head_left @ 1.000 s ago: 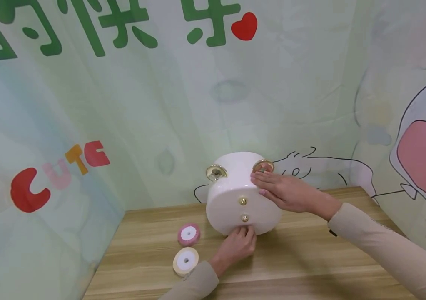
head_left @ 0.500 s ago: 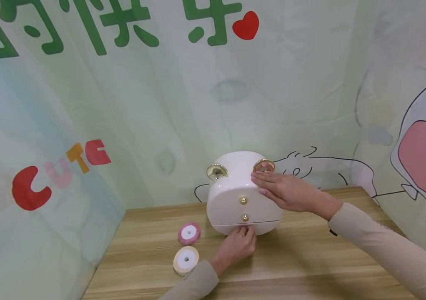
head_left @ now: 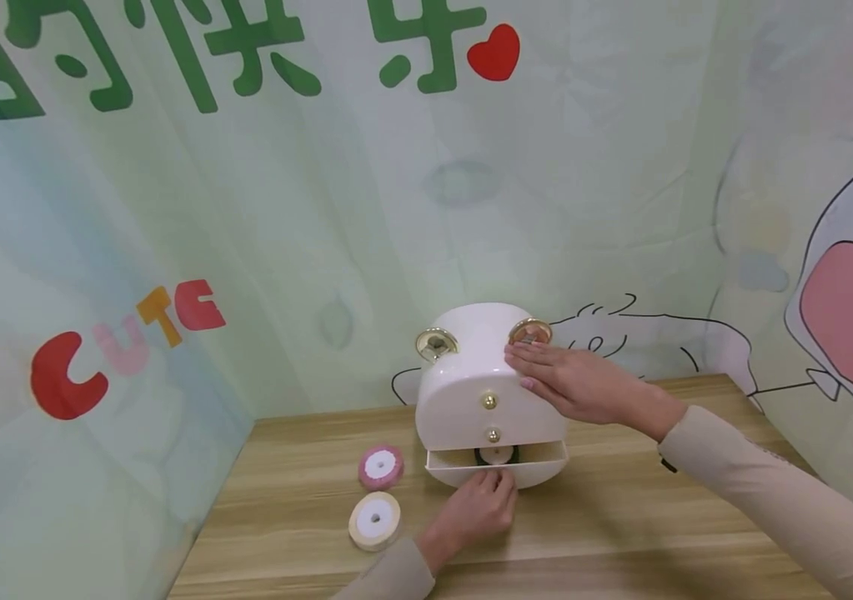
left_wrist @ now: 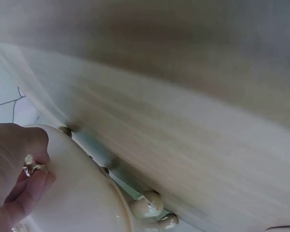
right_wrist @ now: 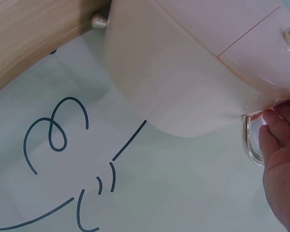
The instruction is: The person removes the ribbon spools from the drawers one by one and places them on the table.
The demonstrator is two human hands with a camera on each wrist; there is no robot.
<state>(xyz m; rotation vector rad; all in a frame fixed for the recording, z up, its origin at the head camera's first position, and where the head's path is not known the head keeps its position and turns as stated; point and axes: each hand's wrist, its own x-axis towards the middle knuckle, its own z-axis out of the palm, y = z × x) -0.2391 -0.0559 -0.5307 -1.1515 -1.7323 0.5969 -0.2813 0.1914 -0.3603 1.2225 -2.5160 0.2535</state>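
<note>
A glossy white rounded drawer box (head_left: 464, 417) with gold ring-shaped ears stands on the table. Its bottom drawer (head_left: 444, 475) is partly out, and a spool with a dark rim (head_left: 497, 455) lies inside. My left hand (head_left: 477, 507) is at the drawer's front; in the left wrist view its thumb and fingers pinch a gold knob (left_wrist: 29, 166). My right hand (head_left: 579, 383) rests with straight fingers on the box's top right, beside the right ear (head_left: 531, 329). Two gold knobs (head_left: 489, 402) show on the front above the drawer.
Left of the box lie a pink ribbon spool (head_left: 381, 467) and a cream ribbon spool (head_left: 375, 521) on the wood-grain table (head_left: 283, 500). A printed cloth backdrop (head_left: 366, 208) hangs close behind the box and along both sides.
The bottom drawer has slid out toward me from shut, drawn by my left hand, and the spool inside has come into view. My right hand has stayed on the box.
</note>
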